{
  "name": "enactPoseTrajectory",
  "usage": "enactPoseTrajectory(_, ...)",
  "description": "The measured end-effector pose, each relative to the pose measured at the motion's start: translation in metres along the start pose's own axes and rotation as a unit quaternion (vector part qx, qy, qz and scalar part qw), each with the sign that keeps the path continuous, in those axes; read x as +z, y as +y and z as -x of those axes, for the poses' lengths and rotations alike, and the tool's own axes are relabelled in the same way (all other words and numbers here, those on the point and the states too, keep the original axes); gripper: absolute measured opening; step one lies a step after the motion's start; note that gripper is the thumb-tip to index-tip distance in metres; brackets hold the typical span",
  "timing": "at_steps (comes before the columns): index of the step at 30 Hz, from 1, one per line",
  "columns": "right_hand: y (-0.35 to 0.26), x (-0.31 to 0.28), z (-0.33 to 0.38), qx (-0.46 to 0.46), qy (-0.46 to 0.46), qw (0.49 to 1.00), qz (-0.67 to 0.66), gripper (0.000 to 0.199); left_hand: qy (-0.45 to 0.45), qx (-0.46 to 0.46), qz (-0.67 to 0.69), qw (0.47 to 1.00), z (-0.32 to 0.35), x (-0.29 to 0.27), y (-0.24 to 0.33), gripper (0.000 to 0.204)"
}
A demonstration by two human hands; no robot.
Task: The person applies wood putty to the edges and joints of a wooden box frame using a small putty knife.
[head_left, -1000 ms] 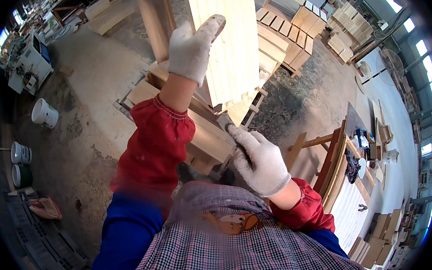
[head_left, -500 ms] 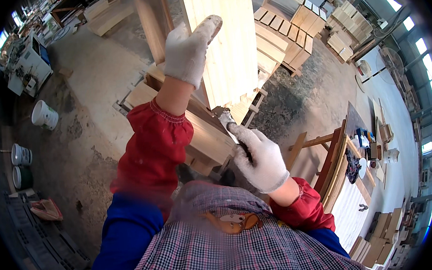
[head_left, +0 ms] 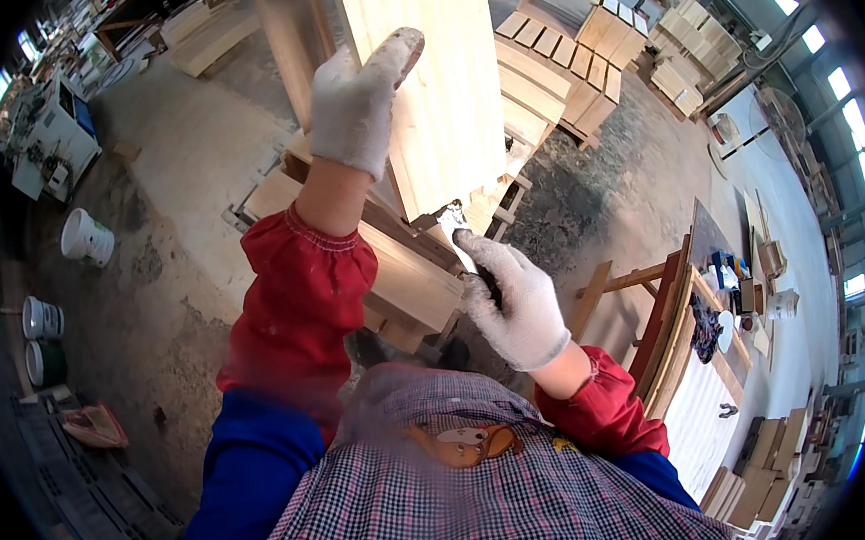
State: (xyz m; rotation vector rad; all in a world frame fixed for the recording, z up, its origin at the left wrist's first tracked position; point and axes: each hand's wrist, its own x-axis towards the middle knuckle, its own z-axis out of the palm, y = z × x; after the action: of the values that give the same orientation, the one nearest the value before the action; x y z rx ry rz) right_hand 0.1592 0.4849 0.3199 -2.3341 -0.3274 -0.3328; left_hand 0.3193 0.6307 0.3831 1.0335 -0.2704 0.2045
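Observation:
My left hand (head_left: pixel 356 110), in a white glove with a soiled thumb, grips the left edge of a pale wooden box (head_left: pixel 436 99), its thumb lying over the broad face. The box is tilted upright above a stack of wooden pieces. In my gloved right hand (head_left: pixel 518 309) is a putty knife (head_left: pixel 460 240), its dark handle wrapped by my fingers. The knife's smeared blade is at the lower end of the box, close to the near edge. Whether the blade touches the wood I cannot tell for sure.
Beneath the box lie stacked wooden pieces (head_left: pixel 408 272). Slatted wooden boxes (head_left: pixel 574 64) stand beyond, to the right. A workbench (head_left: pixel 663 339) with tools and a dark cloth is at the right. White buckets (head_left: pixel 87 237) stand on the floor at the left.
The box and my left hand have shifted slightly left. My right hand has moved a little up and left, turning the putty knife's blade against the box's lower end.

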Motion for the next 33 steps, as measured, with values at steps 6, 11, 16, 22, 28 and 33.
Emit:
enactPoseTrajectory(6,0.006,-0.001,0.006,0.022,0.013,0.999,-0.032,0.041,-0.020,-0.001,-0.076,0.997,-0.001,-0.003,0.000,0.032)
enactPoseTrajectory(11,0.025,0.010,0.002,-0.019,0.035,0.998,-0.038,0.041,-0.002,0.009,-0.029,1.000,-0.004,0.001,0.001,0.033)
enactPoseTrajectory(16,0.024,0.004,-0.001,-0.015,0.045,0.998,-0.032,0.041,-0.002,0.013,-0.059,0.998,-0.004,-0.006,-0.003,0.033)
enactPoseTrajectory(22,0.031,0.001,0.002,-0.004,0.043,0.999,-0.034,0.041,0.024,-0.012,-0.059,0.998,-0.005,0.000,-0.001,0.032)
enactPoseTrajectory(28,0.042,0.007,-0.005,-0.033,0.075,0.995,-0.051,0.040,0.012,-0.008,-0.047,0.999,-0.003,-0.001,0.000,0.030)
enactPoseTrajectory(33,0.035,-0.002,-0.001,-0.008,0.073,0.996,-0.045,0.038,0.016,-0.005,-0.059,0.998,-0.004,-0.004,-0.002,0.029)
